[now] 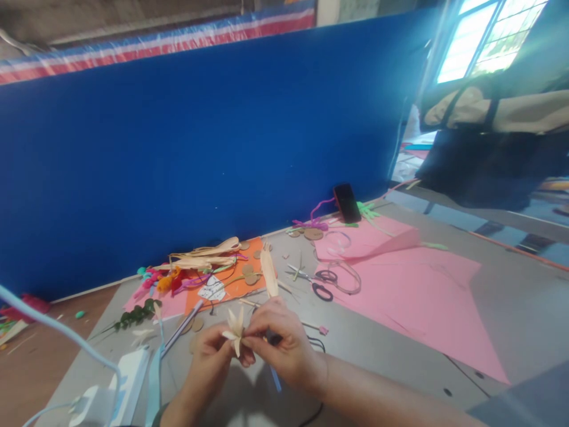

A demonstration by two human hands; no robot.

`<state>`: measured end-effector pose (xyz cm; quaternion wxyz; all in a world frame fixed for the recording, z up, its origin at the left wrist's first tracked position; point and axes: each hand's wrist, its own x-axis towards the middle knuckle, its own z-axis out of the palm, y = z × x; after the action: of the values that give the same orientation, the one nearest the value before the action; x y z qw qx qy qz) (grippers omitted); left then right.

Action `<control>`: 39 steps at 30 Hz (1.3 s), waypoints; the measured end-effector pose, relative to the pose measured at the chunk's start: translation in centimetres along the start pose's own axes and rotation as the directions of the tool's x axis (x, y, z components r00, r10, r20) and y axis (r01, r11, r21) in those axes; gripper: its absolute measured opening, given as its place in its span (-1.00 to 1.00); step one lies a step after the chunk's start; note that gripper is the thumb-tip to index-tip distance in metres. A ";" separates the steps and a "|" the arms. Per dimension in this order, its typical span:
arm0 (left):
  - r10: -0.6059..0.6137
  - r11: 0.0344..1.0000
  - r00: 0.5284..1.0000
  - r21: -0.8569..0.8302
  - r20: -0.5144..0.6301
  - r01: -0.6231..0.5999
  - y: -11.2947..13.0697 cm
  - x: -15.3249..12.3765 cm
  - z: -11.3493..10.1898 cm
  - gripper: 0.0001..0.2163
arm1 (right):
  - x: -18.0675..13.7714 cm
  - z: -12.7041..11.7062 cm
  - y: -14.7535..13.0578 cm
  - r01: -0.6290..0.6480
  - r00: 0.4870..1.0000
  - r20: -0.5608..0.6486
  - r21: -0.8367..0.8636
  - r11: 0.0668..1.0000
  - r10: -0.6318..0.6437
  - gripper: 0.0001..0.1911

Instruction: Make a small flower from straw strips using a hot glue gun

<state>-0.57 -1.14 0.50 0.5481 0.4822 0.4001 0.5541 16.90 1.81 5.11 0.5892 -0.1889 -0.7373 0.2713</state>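
Observation:
A small cream flower with pointed petals, looking like dried husk [235, 332], is between my two hands above the grey table. My left hand [210, 359] is closed around its left side, thumb and fingers pressed together below the petals. From the right, my right hand [287, 344] pinches the flower near its base with thumb and forefinger. What lies under the petals is hidden by my fingers. Just beyond my right hand lies a pale dried husk strip [269, 270]. Scissors with dark handles [322, 283] rest open further to the right.
Pink paper sheets [413, 296] cover the right of the table. Orange paper [237, 287] holds husks and wooden discs. A phone [347, 203] leans against the blue partition [213, 142]. At lower left are a white power strip [131, 379] and a cable; a green leafy sprig [136, 314] lies nearby.

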 end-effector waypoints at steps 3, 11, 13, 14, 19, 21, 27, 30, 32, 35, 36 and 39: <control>0.024 1.000 1.000 0.017 0.010 -0.024 0.4 0.0 0.2 -0.79 | 0.1 0.0 -0.1 0.015 1.000 0.006 0.004 1.000 -0.015 -0.90; 0.068 0.996 0.995 0.061 0.066 -0.072 1.1 0.3 0.0 -0.80 | 0.1 -0.1 0.0 0.008 1.000 0.028 0.029 1.000 -0.009 -0.93; 0.066 0.994 0.993 0.076 0.093 -0.073 1.3 0.3 -0.2 -0.81 | 0.2 -0.1 0.1 0.015 0.999 0.044 0.040 0.999 -0.017 -0.92; 0.063 0.994 0.993 0.084 0.103 -0.072 1.3 0.4 -0.3 -0.81 | 0.2 -0.1 0.1 0.022 0.998 0.051 0.048 0.999 -0.025 -0.91; 0.074 0.993 0.986 0.080 0.149 -0.087 1.4 0.4 -0.7 -0.79 | 0.3 -0.2 -0.1 0.053 0.995 0.080 0.054 0.997 -0.057 -0.85; 0.061 0.995 0.986 0.062 0.154 -0.071 1.3 0.5 -0.7 -0.82 | 0.2 -0.3 -0.1 0.054 0.994 0.098 0.039 0.998 -0.057 -0.84; 0.049 0.997 0.987 0.048 0.156 -0.057 1.4 0.6 -0.4 -0.78 | 0.2 -0.3 -0.1 0.074 0.992 0.106 -0.015 0.997 -0.072 -0.86; 0.054 0.993 0.988 0.093 0.147 -0.068 1.8 0.5 -0.3 -0.74 | 0.3 -0.3 -0.2 0.087 0.990 0.110 -0.037 0.995 -0.083 -0.85; 0.054 0.991 0.988 0.114 0.143 -0.071 1.9 0.5 -0.4 -0.74 | 0.2 -0.3 -0.2 0.091 0.989 0.119 -0.051 0.995 -0.085 -0.85; 0.044 0.990 0.988 0.129 0.147 -0.064 1.9 0.5 -0.6 -0.80 | 0.1 -0.3 0.0 0.098 0.988 0.130 -0.058 0.994 -0.090 -0.86; 0.046 0.989 0.988 0.131 0.148 -0.065 1.9 0.5 -0.6 -0.82 | 0.0 -0.3 0.0 0.103 0.987 0.130 -0.057 0.993 -0.095 -0.87; 0.074 0.984 0.985 0.150 0.157 -0.098 2.4 0.5 -0.4 -0.80 | -0.1 -0.4 0.2 0.117 0.986 0.128 -0.059 0.991 -0.109 -0.87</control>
<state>-1.43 -0.81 2.77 0.5124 0.5815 0.3786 0.5059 17.27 2.00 5.01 0.5498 -0.1489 -0.7907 0.2242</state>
